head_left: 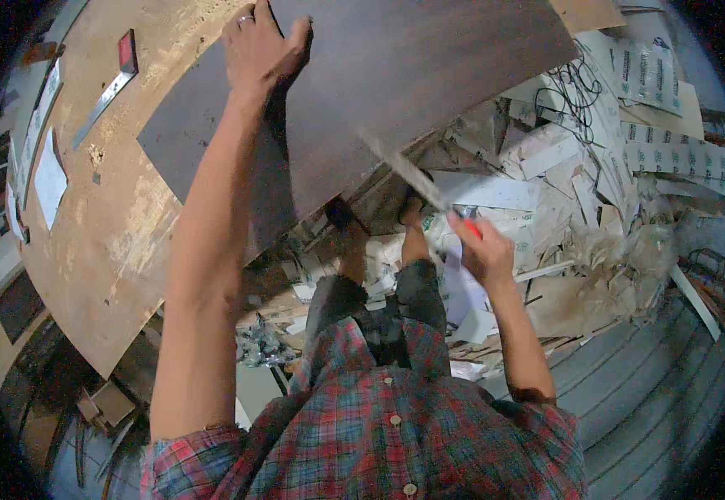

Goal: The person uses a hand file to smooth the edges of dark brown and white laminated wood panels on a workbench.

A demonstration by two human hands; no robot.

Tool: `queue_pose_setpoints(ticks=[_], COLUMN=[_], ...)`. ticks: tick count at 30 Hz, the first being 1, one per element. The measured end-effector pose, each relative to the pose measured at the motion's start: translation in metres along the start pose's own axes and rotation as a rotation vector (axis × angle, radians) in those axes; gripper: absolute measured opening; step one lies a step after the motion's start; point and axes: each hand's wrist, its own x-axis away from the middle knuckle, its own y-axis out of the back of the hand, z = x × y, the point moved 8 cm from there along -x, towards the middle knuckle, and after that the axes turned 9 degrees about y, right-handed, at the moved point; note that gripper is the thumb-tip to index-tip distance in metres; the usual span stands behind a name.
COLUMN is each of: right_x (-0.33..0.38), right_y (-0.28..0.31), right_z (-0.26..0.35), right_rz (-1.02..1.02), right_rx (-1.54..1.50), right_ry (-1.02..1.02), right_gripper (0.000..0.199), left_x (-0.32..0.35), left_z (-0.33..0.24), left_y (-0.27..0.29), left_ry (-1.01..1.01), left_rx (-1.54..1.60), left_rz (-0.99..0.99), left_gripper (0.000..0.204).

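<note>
A dark grey-brown board [429, 58] lies over a worn wooden table, its near edge overhanging the floor. My left hand [264, 52] presses on the board's top with the thumb spread from the fingers and a ring on one finger. In my right hand [486, 252] is the red handle of a handsaw [416, 179]. Its narrow blade is blurred by motion and slants up and left across the board's near edge. Whether the teeth are in a cut cannot be made out.
On the wooden tabletop [141, 258] lie a try square [105, 98] with a red-and-black stock and a white scrap [49, 179]. Offcuts and white sheets [496, 192] litter the floor by my feet. A tangled black cable [575, 96] sits beyond the board's right corner.
</note>
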Motion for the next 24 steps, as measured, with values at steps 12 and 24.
queue_pose_setpoints(ticks=[12, 24], right_x=[0.016, 0.007], right_y=[-0.031, -0.008], right_z=[-0.011, 0.002], right_rz=[0.025, -0.033], right_rx=[-0.031, 0.034], right_ry=[-0.084, -0.088], right_gripper=[0.056, 0.060], left_x=[-0.002, -0.010], left_z=[-0.014, 0.003], left_y=[0.022, -0.002], left_ry=[0.080, -0.127], left_rx=[0.006, 0.016], left_rz=[0.162, -0.060], left_gripper=[0.077, 0.080])
